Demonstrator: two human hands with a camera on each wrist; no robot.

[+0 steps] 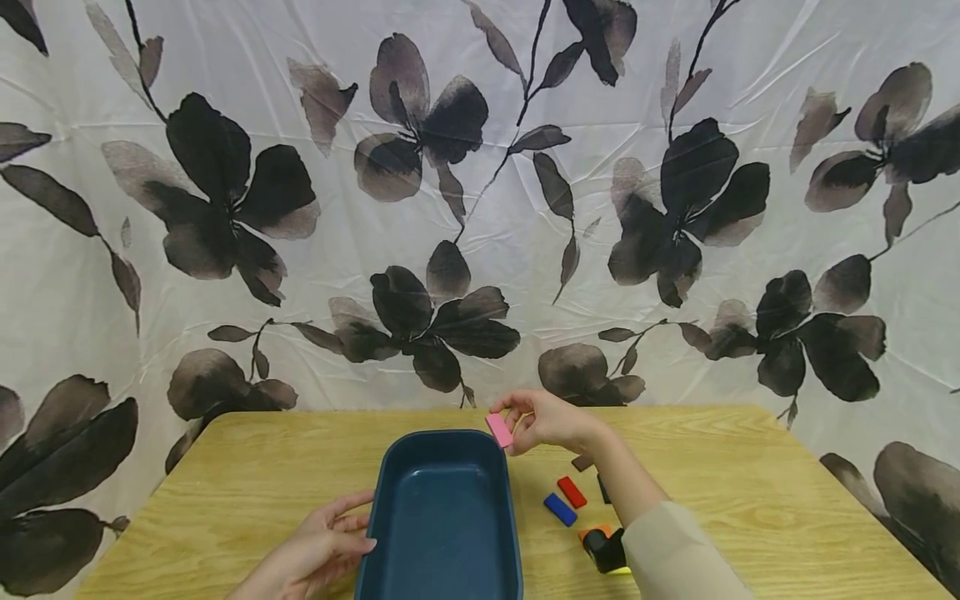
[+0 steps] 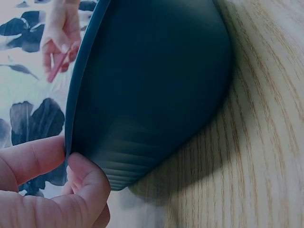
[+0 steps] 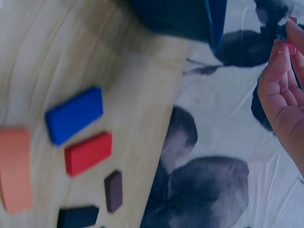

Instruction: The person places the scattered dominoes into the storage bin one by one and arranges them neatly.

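Head view: the left hand [image 1: 322,546] pinches the tray [image 1: 442,533] by its rim; right of it, a blue block [image 1: 560,509] and red block [image 1: 572,492] lie unlifted on the worktop [image 1: 285,467]; beyond, the right hand [image 1: 546,422] pinches a raised pink block [image 1: 498,429], not yet inside.

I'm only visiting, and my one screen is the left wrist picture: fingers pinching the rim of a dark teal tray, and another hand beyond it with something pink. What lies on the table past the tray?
Observer: The head view shows a blue block and a red block on the wooden table, to the right of the dark teal tray.

Visitor: Neat! And that other hand, where is it compared with the tray?

Observer: In the head view, the right hand pinches the pink block by the tray's far right corner.
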